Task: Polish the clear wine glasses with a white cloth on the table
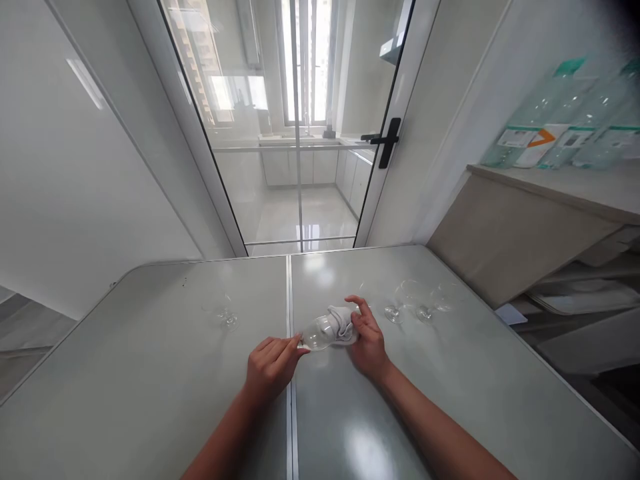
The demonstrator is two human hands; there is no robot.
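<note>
Over the middle of a grey table (150, 373) I hold a clear stemmed glass (319, 331) on its side. My left hand (270, 365) is closed on the glass's stem end, fingers pinched. My right hand (367, 337) is closed on a white cloth (342, 323) that is bunched over and into the bowl's mouth. The glass is lifted a little above the tabletop seam.
One clear glass (225, 313) stands on the table to the left. Two more clear glasses (400, 303) (434, 301) stand to the right. A glass door with a black handle (387, 141) is behind the table. A shelf with bottled water packs (565, 127) is at the right.
</note>
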